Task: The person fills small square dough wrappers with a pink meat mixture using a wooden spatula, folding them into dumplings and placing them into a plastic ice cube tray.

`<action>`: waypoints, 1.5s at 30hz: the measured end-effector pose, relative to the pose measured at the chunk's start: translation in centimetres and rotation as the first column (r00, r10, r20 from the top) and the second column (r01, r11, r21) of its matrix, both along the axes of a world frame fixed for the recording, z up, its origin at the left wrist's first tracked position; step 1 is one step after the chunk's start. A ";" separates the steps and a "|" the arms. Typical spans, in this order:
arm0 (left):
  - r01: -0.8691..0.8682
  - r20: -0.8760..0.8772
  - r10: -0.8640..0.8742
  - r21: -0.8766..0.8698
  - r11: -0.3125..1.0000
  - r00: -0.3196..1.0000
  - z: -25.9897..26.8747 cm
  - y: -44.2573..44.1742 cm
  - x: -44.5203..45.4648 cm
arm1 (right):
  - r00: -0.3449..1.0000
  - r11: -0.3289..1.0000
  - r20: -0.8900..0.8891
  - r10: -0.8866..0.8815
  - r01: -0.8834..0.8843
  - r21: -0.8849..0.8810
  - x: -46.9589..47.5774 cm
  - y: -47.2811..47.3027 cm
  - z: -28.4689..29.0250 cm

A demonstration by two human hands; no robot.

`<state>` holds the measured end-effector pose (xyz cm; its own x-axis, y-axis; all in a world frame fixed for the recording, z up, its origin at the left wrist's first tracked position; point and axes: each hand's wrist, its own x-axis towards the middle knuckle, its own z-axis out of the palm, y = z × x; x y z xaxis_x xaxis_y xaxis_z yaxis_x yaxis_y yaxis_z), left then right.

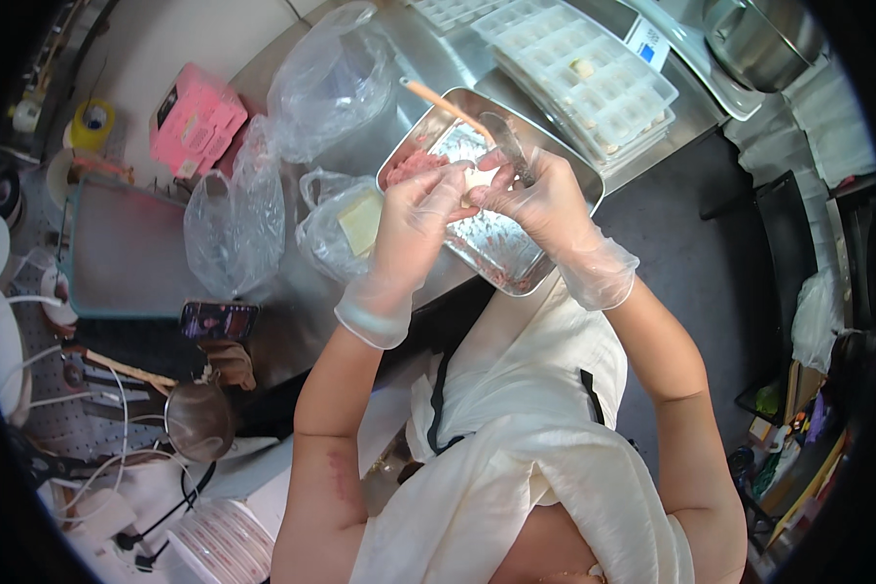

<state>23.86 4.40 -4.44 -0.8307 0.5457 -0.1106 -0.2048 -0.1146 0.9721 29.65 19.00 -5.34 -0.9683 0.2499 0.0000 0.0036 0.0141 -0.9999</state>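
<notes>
Both my hands wear clear plastic gloves and meet above a rectangular metal tray (496, 252). My left hand (420, 212) pinches one side of a small pale dough wrapper (479, 177), folded or gathered between the fingers. On its other side, my right hand (547, 201) grips the same wrapper. A flat metal blade (509, 142) runs along my right fingers and seems held there; its lower end is hidden. Pink minced meat (415, 166) lies at the tray's left end, with smears across the bottom. An orange stick-like handle (445, 106) crosses the tray's far rim.
Pale square sheets (359, 223) rest on a plastic bag left of the tray. Stacked compartment trays (577, 80) stand at the far right, one small piece (582, 68) on top. Plastic bags (328, 80), a pink box (197, 120), a phone (220, 320) and a strainer (198, 421) are leftward.
</notes>
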 end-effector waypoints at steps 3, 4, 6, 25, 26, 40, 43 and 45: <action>0.135 -0.193 -0.141 -0.044 0.990 0.971 0.3 2.4 -0.8 | 0.989 0.995 -0.114 -0.090 0.095 0.038 0.3 1.3 0.2; 0.144 -0.236 -0.156 -0.071 0.987 0.959 0.3 3.3 -1.5 | 0.982 0.993 -0.149 -0.115 0.118 0.012 0.6 2.2 0.1; 0.135 -0.251 -0.142 -0.046 0.990 0.957 0.2 6.0 -3.2 | 0.962 0.971 -0.150 -0.226 0.235 0.048 1.5 4.4 0.8; 0.068 -0.603 -0.419 -0.516 0.854 0.679 -0.3 18.4 -9.4 | 0.617 0.426 -0.055 -0.785 0.601 0.677 0.4 14.1 -1.8; 0.067 -0.597 -0.440 -0.542 0.837 0.670 -0.2 18.4 -9.2 | 0.627 0.453 -0.063 -0.776 0.625 0.636 0.3 14.2 -2.0; -0.213 -0.763 -0.643 -0.640 0.738 0.065 -1.4 16.0 -8.7 | 0.585 0.387 -0.228 -0.779 0.733 0.559 -0.3 13.5 -3.5; -0.244 -0.858 -0.513 -0.496 0.833 -0.006 -0.3 14.2 -8.7 | 0.603 0.415 -0.170 -0.780 0.700 0.581 0.2 14.2 -3.8; -0.240 -0.911 -0.411 -0.397 0.886 -0.009 1.2 11.0 -9.6 | 0.590 0.347 -0.238 -0.771 0.704 0.620 0.9 14.2 -3.5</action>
